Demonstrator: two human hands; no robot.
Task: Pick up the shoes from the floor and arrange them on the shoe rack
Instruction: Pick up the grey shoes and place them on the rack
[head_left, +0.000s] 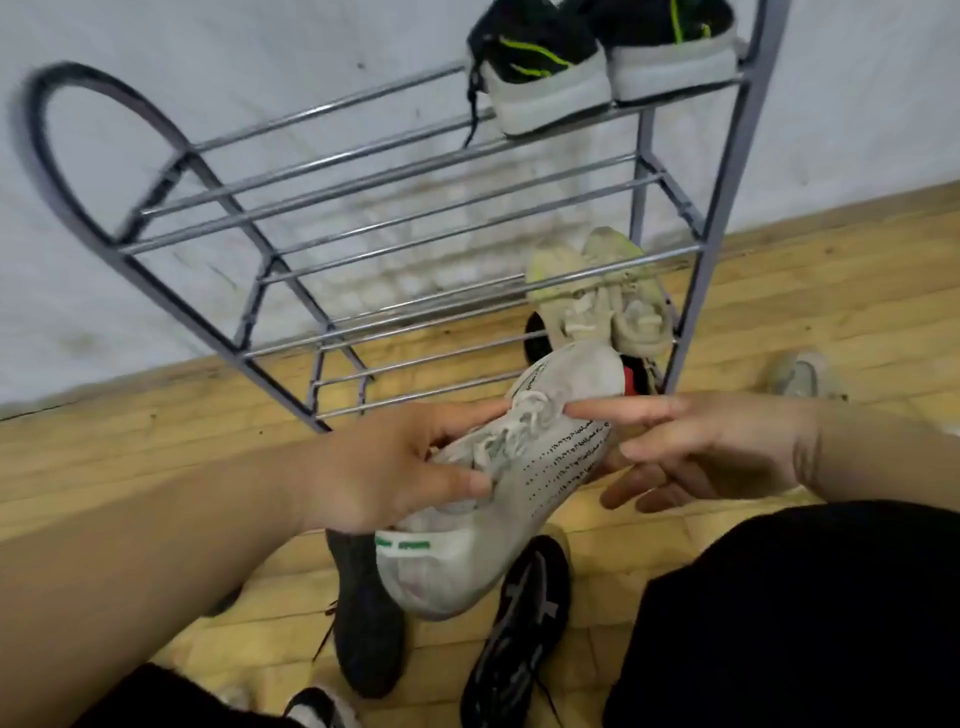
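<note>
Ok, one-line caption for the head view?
Left hand grips a grey sneaker, right hand touching it, before the shoe rack.

A pale, scuffed wall with dark smudges meets a floor of light yellowish wooden planks, under soft, even light.

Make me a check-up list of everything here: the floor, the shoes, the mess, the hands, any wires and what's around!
Surface: wooden floor.
Job's things: grey shoe held in the air; black-and-green pair on the top shelf of the shoe rack; pale pair on a lower shelf.
Clutter: charcoal shoe and black trainer on the floor below the held shoe; another pale shoe right of the rack.
Grippers: left hand grips the grey shoe at its laces; right hand touches it with straight fingers.
Cables: nothing seen.
Surroundings: scuffed white wall; person's dark trousers.
</note>
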